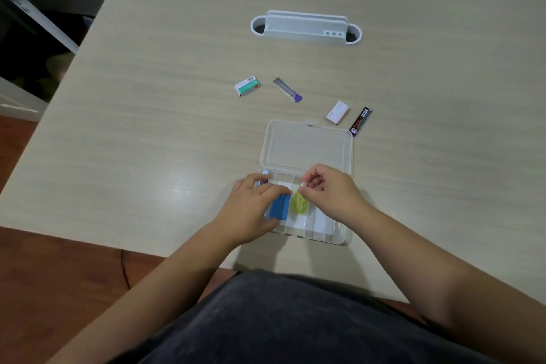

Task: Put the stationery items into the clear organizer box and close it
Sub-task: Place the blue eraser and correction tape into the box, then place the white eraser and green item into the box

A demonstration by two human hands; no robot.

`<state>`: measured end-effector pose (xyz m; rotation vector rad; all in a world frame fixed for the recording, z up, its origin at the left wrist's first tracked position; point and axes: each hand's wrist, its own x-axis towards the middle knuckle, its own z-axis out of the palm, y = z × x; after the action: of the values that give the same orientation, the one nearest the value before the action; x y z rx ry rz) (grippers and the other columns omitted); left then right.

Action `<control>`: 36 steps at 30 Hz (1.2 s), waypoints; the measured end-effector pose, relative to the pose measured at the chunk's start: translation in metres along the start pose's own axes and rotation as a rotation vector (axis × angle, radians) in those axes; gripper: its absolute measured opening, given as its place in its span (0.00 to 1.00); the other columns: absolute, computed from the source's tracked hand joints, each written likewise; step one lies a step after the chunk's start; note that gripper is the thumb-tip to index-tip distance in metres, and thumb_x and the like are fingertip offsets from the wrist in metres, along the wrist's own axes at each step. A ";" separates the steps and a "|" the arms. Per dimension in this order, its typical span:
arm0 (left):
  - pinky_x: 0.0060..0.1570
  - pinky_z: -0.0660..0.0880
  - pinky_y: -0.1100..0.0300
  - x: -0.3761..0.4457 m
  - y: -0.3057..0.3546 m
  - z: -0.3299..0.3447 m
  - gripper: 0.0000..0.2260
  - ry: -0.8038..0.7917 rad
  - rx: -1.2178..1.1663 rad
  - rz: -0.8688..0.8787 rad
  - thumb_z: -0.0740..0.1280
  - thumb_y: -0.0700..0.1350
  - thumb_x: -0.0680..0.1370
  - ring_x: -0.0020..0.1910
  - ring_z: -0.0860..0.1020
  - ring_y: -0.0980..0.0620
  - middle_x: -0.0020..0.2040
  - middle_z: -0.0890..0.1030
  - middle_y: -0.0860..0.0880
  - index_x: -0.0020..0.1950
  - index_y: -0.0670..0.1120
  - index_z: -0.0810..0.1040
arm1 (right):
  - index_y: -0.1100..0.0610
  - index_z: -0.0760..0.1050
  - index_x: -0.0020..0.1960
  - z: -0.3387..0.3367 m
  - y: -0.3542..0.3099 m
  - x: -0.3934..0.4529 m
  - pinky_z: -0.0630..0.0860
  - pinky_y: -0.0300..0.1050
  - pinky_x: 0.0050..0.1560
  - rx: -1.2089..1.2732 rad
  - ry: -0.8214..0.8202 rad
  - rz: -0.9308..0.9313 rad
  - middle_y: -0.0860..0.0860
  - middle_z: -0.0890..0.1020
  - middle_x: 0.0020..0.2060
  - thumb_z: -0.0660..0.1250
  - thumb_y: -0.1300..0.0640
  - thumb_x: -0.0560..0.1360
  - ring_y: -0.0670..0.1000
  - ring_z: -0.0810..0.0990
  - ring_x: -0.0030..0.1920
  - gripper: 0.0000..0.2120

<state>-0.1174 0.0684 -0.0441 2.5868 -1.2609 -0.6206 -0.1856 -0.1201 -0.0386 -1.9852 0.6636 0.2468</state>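
Note:
The clear organizer box (339, 233) lies open near the table's front edge, its lid (307, 145) flat behind it. Inside sit a blue item (279, 210), a yellow-green item (299, 203) and white pieces (320, 223). My left hand (251, 210) rests on the box's left side, fingers on the blue item, with a small white-and-blue item (263, 177) poking out behind it. My right hand (331, 193) pinches the top of the yellow-green item. On the table lie a green-white eraser (247, 86), a lead tube with purple cap (287, 89), a white eraser (338, 112) and a black lead case (360, 121).
A white desk organizer (305, 27) stands at the back of the pale wooden table (147, 142). The table's left edge drops to dark furniture and a reddish floor. My dark clothing fills the bottom of the view.

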 end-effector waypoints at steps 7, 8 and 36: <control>0.67 0.63 0.51 -0.004 0.001 -0.005 0.29 0.025 -0.069 -0.027 0.71 0.55 0.71 0.73 0.61 0.50 0.67 0.75 0.55 0.70 0.58 0.66 | 0.52 0.81 0.55 0.003 0.008 0.000 0.72 0.40 0.47 -0.377 0.002 -0.127 0.46 0.69 0.47 0.71 0.50 0.72 0.47 0.74 0.45 0.13; 0.67 0.63 0.51 -0.003 0.000 -0.009 0.30 0.021 -0.088 -0.023 0.72 0.56 0.70 0.73 0.61 0.50 0.67 0.74 0.55 0.70 0.58 0.66 | 0.52 0.81 0.55 0.001 0.007 0.000 0.71 0.40 0.47 -0.357 0.014 -0.131 0.46 0.70 0.47 0.71 0.50 0.72 0.47 0.75 0.45 0.12; 0.58 0.72 0.48 0.194 -0.111 -0.078 0.29 0.212 -0.061 -0.284 0.59 0.33 0.74 0.65 0.66 0.37 0.76 0.59 0.45 0.72 0.55 0.65 | 0.53 0.76 0.62 -0.073 -0.018 0.150 0.68 0.38 0.49 -0.344 0.240 0.044 0.54 0.74 0.60 0.73 0.56 0.68 0.54 0.77 0.57 0.22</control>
<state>0.1021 -0.0164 -0.0678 2.7162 -0.8074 -0.4077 -0.0593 -0.2292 -0.0546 -2.3551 0.8641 0.1574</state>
